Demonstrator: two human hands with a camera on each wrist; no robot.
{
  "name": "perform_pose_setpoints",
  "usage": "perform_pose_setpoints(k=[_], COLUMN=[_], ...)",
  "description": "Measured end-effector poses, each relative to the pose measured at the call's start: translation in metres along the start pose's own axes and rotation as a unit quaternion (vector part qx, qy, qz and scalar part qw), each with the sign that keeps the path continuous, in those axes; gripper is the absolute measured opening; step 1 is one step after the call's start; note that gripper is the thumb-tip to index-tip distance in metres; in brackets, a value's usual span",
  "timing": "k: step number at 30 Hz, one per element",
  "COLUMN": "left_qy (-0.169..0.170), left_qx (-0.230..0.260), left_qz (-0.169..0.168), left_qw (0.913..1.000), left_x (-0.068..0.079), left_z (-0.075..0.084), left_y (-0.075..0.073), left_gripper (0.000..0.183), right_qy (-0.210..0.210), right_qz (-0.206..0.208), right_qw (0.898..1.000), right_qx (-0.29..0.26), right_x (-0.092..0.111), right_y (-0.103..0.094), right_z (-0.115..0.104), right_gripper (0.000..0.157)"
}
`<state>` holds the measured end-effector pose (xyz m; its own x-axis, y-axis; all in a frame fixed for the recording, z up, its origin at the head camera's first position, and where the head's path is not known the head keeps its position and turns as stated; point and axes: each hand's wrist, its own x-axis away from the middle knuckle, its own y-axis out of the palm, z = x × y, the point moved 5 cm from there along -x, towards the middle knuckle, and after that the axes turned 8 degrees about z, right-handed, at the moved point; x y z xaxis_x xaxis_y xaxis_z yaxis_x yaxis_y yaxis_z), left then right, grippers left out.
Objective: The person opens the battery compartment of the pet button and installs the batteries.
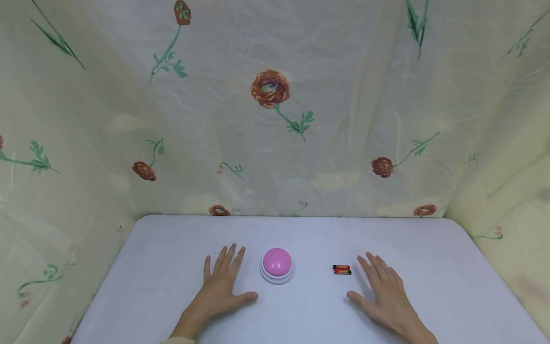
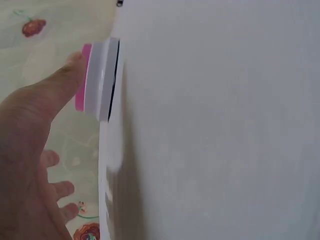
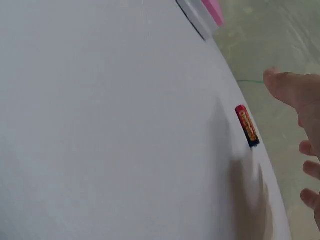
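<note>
A round push light with a pink dome (image 1: 277, 262) and a white base sits on the white table, between the hands. To its left, my left hand (image 1: 221, 289) is spread with fingers extended, holding nothing. Two red and black batteries (image 1: 342, 270) lie side by side, right of the pink-domed thing. My right hand (image 1: 384, 294) hovers just right of the batteries, fingers stretched and thumb apart, with nothing in it. In the left wrist view the white base (image 2: 102, 80) shows side-on beyond the thumb. The right wrist view shows one battery (image 3: 247, 126) on the table.
The white table (image 1: 301, 315) has rounded far corners. Behind it and at both sides hangs a pale curtain (image 1: 326, 119) printed with brown flowers and green stems, meeting the table's far edge.
</note>
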<state>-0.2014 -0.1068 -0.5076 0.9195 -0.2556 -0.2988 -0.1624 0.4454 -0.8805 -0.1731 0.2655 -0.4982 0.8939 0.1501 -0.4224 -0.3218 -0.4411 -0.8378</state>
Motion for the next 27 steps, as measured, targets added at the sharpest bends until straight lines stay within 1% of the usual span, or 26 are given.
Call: perform_pose_setpoints(k=[3,5,7,9,12,16,18,20,23,27], left_qy=[0.025,0.035,0.043,0.047,0.050,0.041,0.030,0.016,-0.002,-0.002], left_qx=[0.037,0.064,0.085,0.108,0.147,0.202,0.219,0.227,0.222,0.223], left_qz=[0.008,0.011,0.015,0.020,0.021,0.008,0.000,-0.003,0.003,0.014], left_qw=[0.9990,0.9973,0.9953,0.9928,0.9877,0.9786,0.9753,0.9738,0.9751,0.9746], left_x=[-0.001,-0.002,-0.004,-0.005,-0.007,-0.010,-0.011,-0.011,-0.011,-0.011], left_z=[0.007,0.012,0.017,0.022,0.029,0.037,0.039,0.041,0.040,0.040], left_y=[0.004,0.007,0.010,0.013,0.018,0.029,0.035,0.038,0.042,0.043], left_gripper=[0.102,0.100,0.098,0.096,0.093,0.096,0.097,0.097,0.095,0.092], right_qy=[-0.026,-0.044,-0.055,-0.062,-0.055,-0.051,-0.042,-0.032,-0.019,-0.020], right_qz=[0.041,0.049,0.043,0.034,0.019,-0.006,-0.019,-0.023,-0.026,-0.029], right_qw=[0.997,0.994,0.990,0.987,0.984,0.982,0.980,0.977,0.975,0.974], right_qx=[-0.053,-0.092,-0.125,-0.146,-0.167,-0.183,-0.196,-0.208,-0.220,-0.222], right_x=[0.001,0.002,0.003,0.005,0.005,-0.001,-0.006,-0.011,-0.018,-0.023], right_y=[-0.002,0.001,0.007,0.015,0.029,0.043,0.049,0.055,0.064,0.073], right_z=[-0.018,-0.033,-0.048,-0.062,-0.079,-0.093,-0.099,-0.103,-0.108,-0.113], right_gripper=[0.074,0.070,0.068,0.066,0.064,0.059,0.058,0.058,0.060,0.061])
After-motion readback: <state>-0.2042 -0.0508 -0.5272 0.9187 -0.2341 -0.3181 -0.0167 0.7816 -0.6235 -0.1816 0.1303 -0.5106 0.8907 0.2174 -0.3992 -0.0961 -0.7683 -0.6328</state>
